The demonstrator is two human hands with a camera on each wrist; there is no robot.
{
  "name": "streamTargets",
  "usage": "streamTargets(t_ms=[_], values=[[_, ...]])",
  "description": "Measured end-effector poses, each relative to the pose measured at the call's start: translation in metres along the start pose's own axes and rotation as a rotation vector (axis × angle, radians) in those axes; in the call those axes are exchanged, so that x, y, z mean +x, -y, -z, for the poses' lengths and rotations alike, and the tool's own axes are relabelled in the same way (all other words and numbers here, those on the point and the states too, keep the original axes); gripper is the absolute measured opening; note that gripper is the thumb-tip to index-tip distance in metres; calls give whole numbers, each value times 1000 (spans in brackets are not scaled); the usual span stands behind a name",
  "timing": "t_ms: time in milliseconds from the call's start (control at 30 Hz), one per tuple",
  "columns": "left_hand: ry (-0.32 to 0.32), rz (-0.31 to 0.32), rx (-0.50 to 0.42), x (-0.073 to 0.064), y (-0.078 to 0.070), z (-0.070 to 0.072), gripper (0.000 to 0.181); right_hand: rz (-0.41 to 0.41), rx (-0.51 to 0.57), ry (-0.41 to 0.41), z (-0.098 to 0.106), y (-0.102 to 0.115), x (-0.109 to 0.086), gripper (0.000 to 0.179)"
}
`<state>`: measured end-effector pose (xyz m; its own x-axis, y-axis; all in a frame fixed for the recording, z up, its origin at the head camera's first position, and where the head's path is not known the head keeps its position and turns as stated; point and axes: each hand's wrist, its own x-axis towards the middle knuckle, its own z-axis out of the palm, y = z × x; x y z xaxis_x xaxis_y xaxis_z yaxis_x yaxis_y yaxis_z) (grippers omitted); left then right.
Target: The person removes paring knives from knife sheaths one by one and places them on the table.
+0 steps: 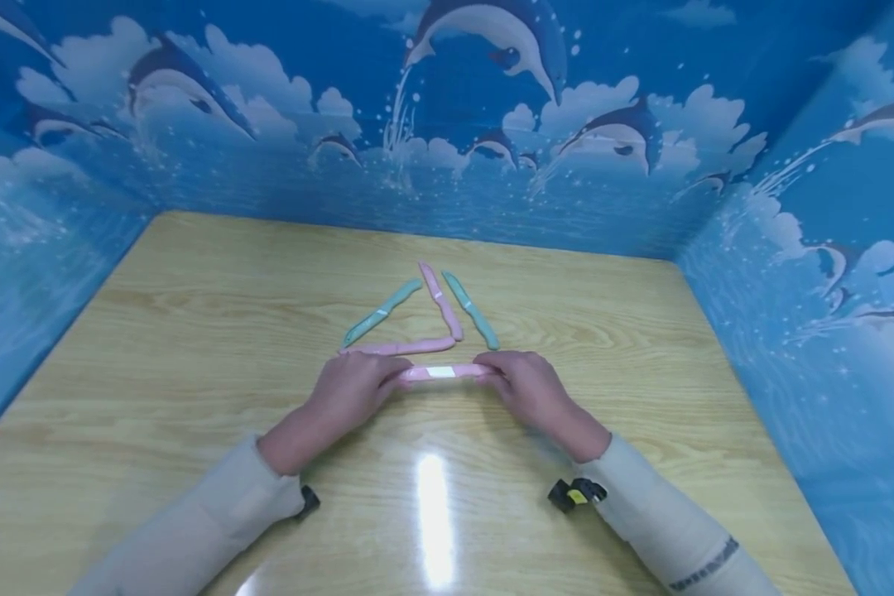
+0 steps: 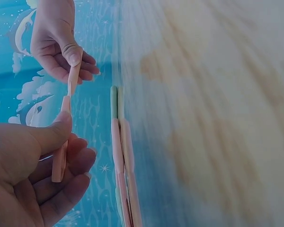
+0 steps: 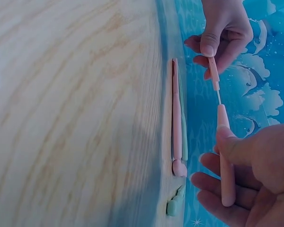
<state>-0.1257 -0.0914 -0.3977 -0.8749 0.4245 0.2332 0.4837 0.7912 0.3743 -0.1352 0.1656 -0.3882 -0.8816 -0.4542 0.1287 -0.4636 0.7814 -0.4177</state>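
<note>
Both hands hold a pink knife (image 1: pixel 441 372) level above the table. My left hand (image 1: pixel 358 387) pinches its pink sheath (image 2: pixel 60 158) between thumb and fingers. The pink handle (image 3: pixel 226 179) is gripped by my right hand (image 1: pixel 531 387). A short stretch of thin blade (image 3: pixel 219 97) shows between sheath and handle in the right wrist view; the rest is hidden. Just beyond the hands, a pink knife (image 1: pixel 417 346) lies crosswise on the table, its left end close behind my left hand. Another pink knife (image 1: pixel 441 302) lies slanted behind it.
A green knife (image 1: pixel 382 313) lies at the left of the group and another green knife (image 1: pixel 471 310) at the right. Blue dolphin-print walls (image 1: pixel 447 199) enclose the wooden table (image 1: pixel 194 331) at the back and sides. Light glares off the tabletop near the front.
</note>
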Motion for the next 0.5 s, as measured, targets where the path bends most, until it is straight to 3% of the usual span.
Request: streamTargets(t_ms=[500], values=[[19,2,-2,-2,-1,3,20,12,31,-30,2,-7,-3,18]])
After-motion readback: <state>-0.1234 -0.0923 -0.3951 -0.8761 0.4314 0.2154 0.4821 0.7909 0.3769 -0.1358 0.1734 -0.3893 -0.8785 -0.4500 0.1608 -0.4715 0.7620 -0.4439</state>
